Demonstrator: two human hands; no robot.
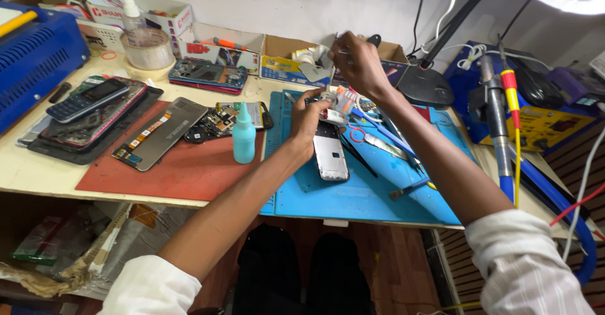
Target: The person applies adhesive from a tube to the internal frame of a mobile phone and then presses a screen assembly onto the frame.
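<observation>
Small white part (343, 99) sits in left hand (309, 116) grip, right hand (358, 59) above.

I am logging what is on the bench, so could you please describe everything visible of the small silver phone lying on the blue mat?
The silver phone is a small bar-shaped handset with a shiny, metallic-looking face, lying flat and lengthwise on the blue mat, its lower end toward the bench edge. Its upper end looks dark and is partly hidden under the left hand, whose fingers rest at that end. Tweezers and other thin tools lie just to its right. Whether it is opened up cannot be told.
</observation>
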